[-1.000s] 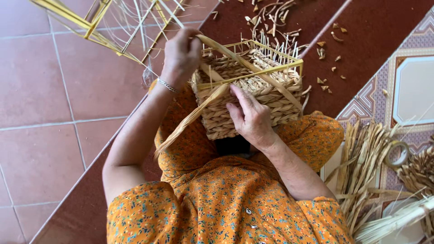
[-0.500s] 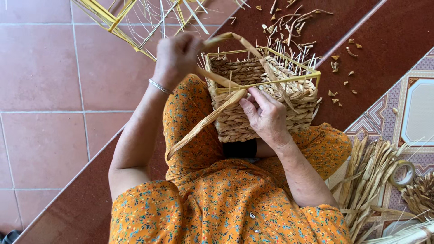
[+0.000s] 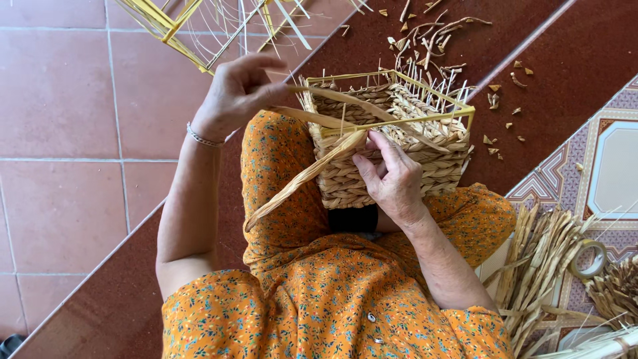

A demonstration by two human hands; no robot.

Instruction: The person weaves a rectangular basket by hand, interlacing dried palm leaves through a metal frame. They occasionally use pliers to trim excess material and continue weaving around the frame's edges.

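Your basket [image 3: 392, 143], half woven on a yellow frame [image 3: 399, 118], sits tipped on your lap, its open mouth facing up and away from you, its woven wall toward your body. Your right hand [image 3: 392, 176] lies flat against that near wall, fingers [image 3: 372, 166] spread and bent, pressing a broad strand [image 3: 299, 183] where it meets the weave; it pins the strand without closing round it. From that point the strand runs down and to your left across your orange knee [image 3: 272, 166], its free end hanging loose.

Your left hand [image 3: 236, 93] is raised at the basket's left corner, fingers curled and pinched on a second strand [image 3: 345, 100], which stretches rightward across the basket's mouth. So the two strands' long axes fan out from the left side of the basket: one across the top, one slanting down to your left. Your right hand is on the basket itself, your left just beside the rim.

A bundle of reeds [image 3: 538, 266] lies by your right knee, with a tape roll [image 3: 588, 259] near it. Trimmed scraps [image 3: 438, 36] litter the red step beyond, and another wire frame [image 3: 199, 26] stands at upper left.
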